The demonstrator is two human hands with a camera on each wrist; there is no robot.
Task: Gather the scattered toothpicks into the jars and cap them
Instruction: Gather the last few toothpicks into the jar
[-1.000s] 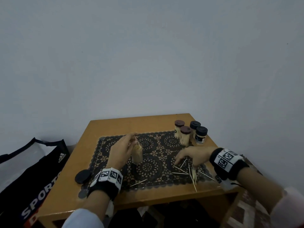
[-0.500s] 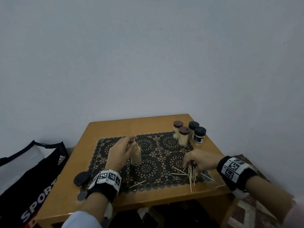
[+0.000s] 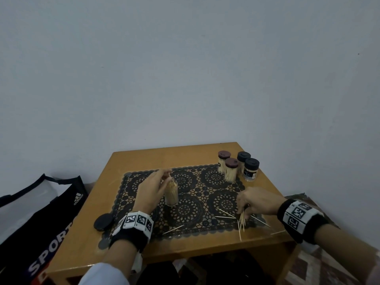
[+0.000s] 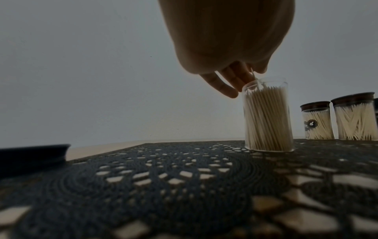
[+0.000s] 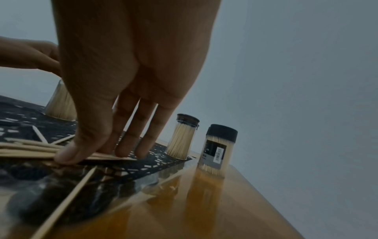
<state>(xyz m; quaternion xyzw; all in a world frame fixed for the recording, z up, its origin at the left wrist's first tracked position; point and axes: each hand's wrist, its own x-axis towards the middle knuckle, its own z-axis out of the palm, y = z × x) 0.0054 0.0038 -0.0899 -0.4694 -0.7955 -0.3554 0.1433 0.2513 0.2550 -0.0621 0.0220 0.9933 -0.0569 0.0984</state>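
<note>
— Looking at my left hand [image 3: 151, 189] first: it hovers over the open jar [image 3: 172, 193], which stands upright on the black lace mat [image 3: 193, 212] toward the counter's [image 3: 144, 159] left side, packed with toothpicks. The fingers [image 4: 227, 90] pinch a single toothpick [image 3: 172, 180] whose lower end dips into the jar's mouth.

— And your right hand?

— My right hand [image 3: 258, 202] is down at the mat's near right corner. Thumb and fingers [image 5: 131, 145] are curled over a small bundle of toothpicks [image 3: 242, 220], pressing it against the mat; the thumb lies across the sticks. Whether the bundle is lifted off the surface, I cannot tell.

— What else is loose?

— A few stray toothpicks [image 3: 225, 217] lie fanned around that bundle, and one more [image 3: 173, 229] lies alone near the mat's front edge, between my two wrists. Another sits on bare wood by the counter's front right edge.

— The other jars?

— Four capped jars [image 3: 231, 170] stand clustered at the far right corner, two with brown lids, two with black, all holding toothpicks. A round black lid [image 3: 103, 221] lies flat at the mat's near left corner, just beside my left wristband [image 3: 135, 222].

— Anything off the counter?

— A dark sports bag [image 3: 41, 219] sits to the left of it.
</note>
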